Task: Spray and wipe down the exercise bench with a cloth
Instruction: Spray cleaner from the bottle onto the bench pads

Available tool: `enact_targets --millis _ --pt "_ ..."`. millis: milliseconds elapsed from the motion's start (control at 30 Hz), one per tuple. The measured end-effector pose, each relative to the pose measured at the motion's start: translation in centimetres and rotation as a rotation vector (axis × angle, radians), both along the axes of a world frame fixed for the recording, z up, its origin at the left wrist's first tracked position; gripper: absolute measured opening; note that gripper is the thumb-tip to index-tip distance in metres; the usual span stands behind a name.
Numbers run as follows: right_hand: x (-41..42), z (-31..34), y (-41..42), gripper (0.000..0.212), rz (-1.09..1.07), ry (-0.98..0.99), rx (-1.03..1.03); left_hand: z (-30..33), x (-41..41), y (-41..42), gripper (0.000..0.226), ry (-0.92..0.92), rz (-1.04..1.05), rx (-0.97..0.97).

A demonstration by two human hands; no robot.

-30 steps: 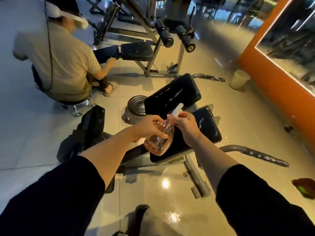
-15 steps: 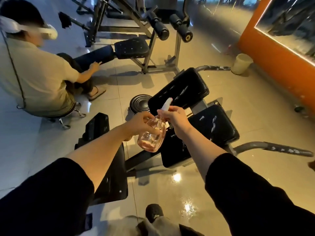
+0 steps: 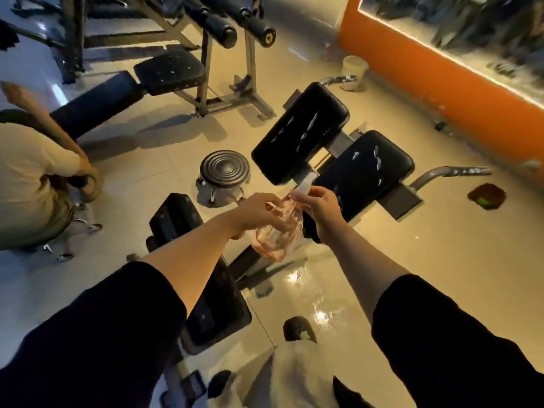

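A clear pink spray bottle (image 3: 278, 237) with a white nozzle hangs over the floor in front of me. My left hand (image 3: 259, 210) grips its body from the left. My right hand (image 3: 319, 206) pinches the white spray head at the top. Just beyond the bottle stands the exercise bench with two worn black pads, a far one (image 3: 300, 134) and a near one (image 3: 365, 172), both cracked with white marks. A third black pad (image 3: 206, 275) lies lower left under my left forearm. No cloth shows clearly.
A person in a light shirt (image 3: 32, 184) crouches at the left by another bench (image 3: 167, 72). A round black stool (image 3: 225, 172) stands between us. A white bucket (image 3: 354, 67) sits by the orange wall (image 3: 441, 83). A dark object (image 3: 485, 195) lies on the floor at right.
The view has shifted closer and rightward over the bench. Both hands stay on the bottle, which sits a little higher against the pads. The crouching person has slid toward the left edge.
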State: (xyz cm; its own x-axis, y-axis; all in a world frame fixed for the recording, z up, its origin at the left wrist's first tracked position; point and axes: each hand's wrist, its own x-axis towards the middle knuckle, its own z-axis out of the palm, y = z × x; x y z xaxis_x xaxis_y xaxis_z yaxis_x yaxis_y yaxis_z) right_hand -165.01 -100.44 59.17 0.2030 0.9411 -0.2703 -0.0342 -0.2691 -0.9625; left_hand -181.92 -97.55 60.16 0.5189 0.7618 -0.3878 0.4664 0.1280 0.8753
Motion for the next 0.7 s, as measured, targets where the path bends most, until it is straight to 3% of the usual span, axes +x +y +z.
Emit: enact_targets --millis 100,267,367,533,700 --pt "0.8 1.6 -3.5 0.011 -0.108 -0.052 0.065 1.3 1.2 -1.7 0.053 -0.049 -0.142 0.006" --pt "1.8 3.0 -7.0 0.038 -0.196 -0.141 0.068 1.9 3.0 -3.6 0.045 -0.089 -0.255 0.016" --pt "1.8 2.7 -7.8 0.017 -0.207 -0.132 0.048 1.3 3.1 -4.4 0.047 -0.086 -0.271 0.003" --pt "0.6 -0.4 -8.3 0.037 -0.209 -0.109 -0.063 -0.5 2.0 -5.1 0.045 -0.011 -0.269 -0.055" --pt "-0.7 -4.6 -8.8 0.013 -0.117 -0.041 -0.105 -4.0 0.4 -6.2 0.042 0.065 -0.220 -0.122"
